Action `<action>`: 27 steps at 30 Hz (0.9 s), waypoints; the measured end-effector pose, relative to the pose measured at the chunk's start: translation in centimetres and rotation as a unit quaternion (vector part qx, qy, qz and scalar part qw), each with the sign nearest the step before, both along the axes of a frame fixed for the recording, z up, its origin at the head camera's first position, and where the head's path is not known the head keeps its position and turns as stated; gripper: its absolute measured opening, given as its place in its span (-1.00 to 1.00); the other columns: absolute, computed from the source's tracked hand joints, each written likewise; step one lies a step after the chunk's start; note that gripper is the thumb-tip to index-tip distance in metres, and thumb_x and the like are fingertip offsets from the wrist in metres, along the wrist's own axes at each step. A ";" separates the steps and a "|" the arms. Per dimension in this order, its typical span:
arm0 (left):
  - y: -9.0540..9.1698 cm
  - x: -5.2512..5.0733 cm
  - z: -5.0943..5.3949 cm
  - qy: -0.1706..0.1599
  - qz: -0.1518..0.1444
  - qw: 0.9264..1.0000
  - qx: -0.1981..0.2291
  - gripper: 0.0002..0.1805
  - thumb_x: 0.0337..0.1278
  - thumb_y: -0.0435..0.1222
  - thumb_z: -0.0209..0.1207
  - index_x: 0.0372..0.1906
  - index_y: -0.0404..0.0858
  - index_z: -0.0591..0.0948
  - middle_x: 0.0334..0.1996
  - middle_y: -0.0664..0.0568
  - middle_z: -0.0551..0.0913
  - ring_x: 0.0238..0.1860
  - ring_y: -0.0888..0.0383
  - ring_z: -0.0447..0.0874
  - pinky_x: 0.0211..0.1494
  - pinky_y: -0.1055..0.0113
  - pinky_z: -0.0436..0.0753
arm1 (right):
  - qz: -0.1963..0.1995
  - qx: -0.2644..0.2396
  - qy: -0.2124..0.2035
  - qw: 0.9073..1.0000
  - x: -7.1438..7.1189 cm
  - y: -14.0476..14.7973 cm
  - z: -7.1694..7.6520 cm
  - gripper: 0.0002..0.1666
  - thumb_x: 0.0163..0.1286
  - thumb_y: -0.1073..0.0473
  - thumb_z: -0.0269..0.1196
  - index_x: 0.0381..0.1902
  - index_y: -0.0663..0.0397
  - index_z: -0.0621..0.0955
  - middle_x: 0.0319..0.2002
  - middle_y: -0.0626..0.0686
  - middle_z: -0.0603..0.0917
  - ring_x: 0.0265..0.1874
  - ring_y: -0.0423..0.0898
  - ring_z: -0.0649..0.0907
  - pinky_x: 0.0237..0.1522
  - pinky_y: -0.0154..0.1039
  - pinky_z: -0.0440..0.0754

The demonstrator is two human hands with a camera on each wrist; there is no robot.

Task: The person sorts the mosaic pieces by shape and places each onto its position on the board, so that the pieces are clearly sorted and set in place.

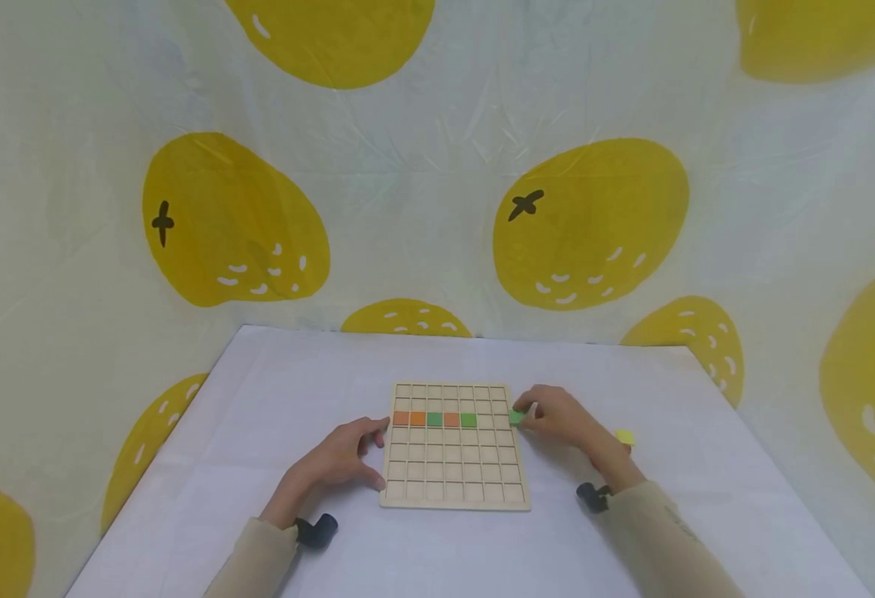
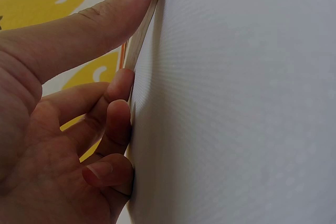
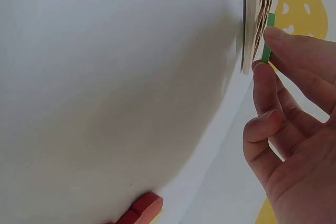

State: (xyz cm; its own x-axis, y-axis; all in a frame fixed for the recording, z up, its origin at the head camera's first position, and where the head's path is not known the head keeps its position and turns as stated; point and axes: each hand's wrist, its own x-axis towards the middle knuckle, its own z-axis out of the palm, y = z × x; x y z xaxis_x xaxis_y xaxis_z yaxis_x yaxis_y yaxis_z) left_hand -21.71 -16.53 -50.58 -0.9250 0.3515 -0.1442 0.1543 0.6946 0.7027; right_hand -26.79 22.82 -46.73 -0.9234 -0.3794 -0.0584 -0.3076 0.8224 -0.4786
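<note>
A square wooden grid board (image 1: 452, 470) lies flat on the table. One of its upper rows holds several coloured tiles: orange ones, a green tile (image 1: 434, 419) and a lighter green one (image 1: 468, 419). At the board's left edge, my left hand (image 1: 342, 455) rests with thumb and fingers spread along the side; the left wrist view shows the thumb (image 2: 105, 30) against the wooden edge. My right hand (image 1: 559, 415) pinches a green tile (image 3: 266, 51) between thumb and fingertip, just at the right edge of the board, level with the filled row.
Beyond my right wrist, a yellow piece (image 1: 625, 436) lies on the white table (image 1: 318, 365), with a bit of red beside it. The right wrist view shows red pieces (image 3: 143, 209) at the bottom. A fruit-patterned curtain (image 1: 415, 208) hangs behind the table.
</note>
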 end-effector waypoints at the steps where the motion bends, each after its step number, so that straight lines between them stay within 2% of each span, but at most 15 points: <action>1: 0.0 0.0 0.0 0.000 0.000 1.000 0.001 0.17 -0.41 -0.20 0.70 0.51 -0.26 0.41 -0.17 0.22 0.52 -0.15 0.16 0.39 -0.15 0.35 0.39 | 0.002 -0.001 0.002 1.000 0.0 -0.1 0.0 -0.75 0.29 0.23 0.40 -0.06 0.03 0.77 -0.17 -0.03 0.74 -0.28 -0.13 0.57 -0.17 -0.20 0.55; 11: 0.0 0.1 0.0 -0.002 0.000 1.000 0.000 0.16 -0.41 -0.19 0.70 0.50 -0.26 0.42 -0.17 0.23 0.52 -0.15 0.16 0.39 -0.15 0.35 0.39 | 0.035 0.002 0.019 0.999 -0.7 -1.1 -0.6 -0.77 0.27 0.21 0.44 -0.11 0.03 0.77 -0.22 -0.05 0.74 -0.34 -0.17 0.55 -0.23 -0.23 0.53; 21: 0.0 0.1 0.0 -0.003 0.001 1.000 -0.001 0.16 -0.41 -0.18 0.69 0.50 -0.25 0.42 -0.16 0.23 0.53 -0.13 0.16 0.39 -0.14 0.35 0.40 | 0.027 0.023 0.005 0.999 -1.0 -1.8 -0.9 -0.75 0.25 0.20 0.46 -0.09 0.02 0.78 -0.22 -0.08 0.73 -0.32 -0.15 0.56 -0.18 -0.18 0.54; 27: 0.0 0.2 0.3 -0.002 0.002 1.000 -0.001 0.16 -0.42 -0.18 0.70 0.49 -0.26 0.43 -0.16 0.21 0.54 -0.14 0.16 0.40 -0.14 0.35 0.40 | 0.028 0.031 0.008 0.999 -0.7 -2.5 -0.2 -0.73 0.26 0.18 0.47 -0.06 0.03 0.78 -0.20 -0.07 0.73 -0.33 -0.17 0.55 -0.18 -0.20 0.54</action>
State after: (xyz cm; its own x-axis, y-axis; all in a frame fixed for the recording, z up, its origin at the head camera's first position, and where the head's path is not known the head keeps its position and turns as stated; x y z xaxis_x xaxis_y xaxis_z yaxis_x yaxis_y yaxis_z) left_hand -21.47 -16.48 -50.31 -0.9258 0.3473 -0.1490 0.1481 0.6960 0.7026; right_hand -27.52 20.36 -46.95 -0.9018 -0.4268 -0.0686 -0.3614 0.8315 -0.4219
